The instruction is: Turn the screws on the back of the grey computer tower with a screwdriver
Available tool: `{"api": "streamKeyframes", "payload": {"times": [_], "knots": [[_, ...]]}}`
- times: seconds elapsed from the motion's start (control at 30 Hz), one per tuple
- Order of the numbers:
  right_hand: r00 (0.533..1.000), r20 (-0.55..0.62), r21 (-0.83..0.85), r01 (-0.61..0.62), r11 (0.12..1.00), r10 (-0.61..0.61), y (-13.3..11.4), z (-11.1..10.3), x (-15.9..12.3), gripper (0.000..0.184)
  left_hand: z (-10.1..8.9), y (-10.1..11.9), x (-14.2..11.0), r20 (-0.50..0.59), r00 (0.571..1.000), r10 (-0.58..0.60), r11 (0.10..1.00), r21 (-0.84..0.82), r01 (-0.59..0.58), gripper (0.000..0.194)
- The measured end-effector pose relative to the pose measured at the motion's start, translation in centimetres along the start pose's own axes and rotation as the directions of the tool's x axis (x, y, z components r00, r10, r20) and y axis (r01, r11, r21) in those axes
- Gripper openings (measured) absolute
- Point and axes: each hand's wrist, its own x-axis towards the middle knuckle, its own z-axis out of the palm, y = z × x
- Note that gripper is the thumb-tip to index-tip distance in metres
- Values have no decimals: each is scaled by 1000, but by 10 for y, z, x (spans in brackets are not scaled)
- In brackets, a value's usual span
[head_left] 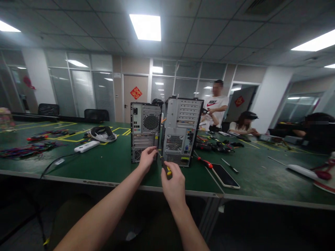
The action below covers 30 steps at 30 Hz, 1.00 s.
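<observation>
Right hand wrapped round screwdriver, shaft angled toward left tower. Left hand at tower's lower edge, partly covering it; cannot tell if holding anything. Close right: second tower. Farther: red-handled tool, dark-screened device. Screwdriver handle black-yellow; left tower upright on counter, vented rear facing hands.
</observation>
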Motion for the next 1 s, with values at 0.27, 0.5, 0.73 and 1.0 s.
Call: {"api": "streamKeyframes", "payload": {"times": [0.27,0.5,0.73,1.0], "knots": [[1000,-3,3,11,1000,-11,0,-1,0,27,-3,3,-3,6,1000,-1,1000,18,0,35],[1000,9,9,15,1000,-15,1,-2,1,27,-5,3,-3,0,1000,2,999,47,-2,36],[998,58,-3,10,1000,-9,-2,-3,1,27,-15,0,-5,5,1000,-10,999,45,10,37],[997,82,-37,18,999,-14,-3,-5,1,27,-21,-3,-10,29,999,-41,999,4,41,45]]}}
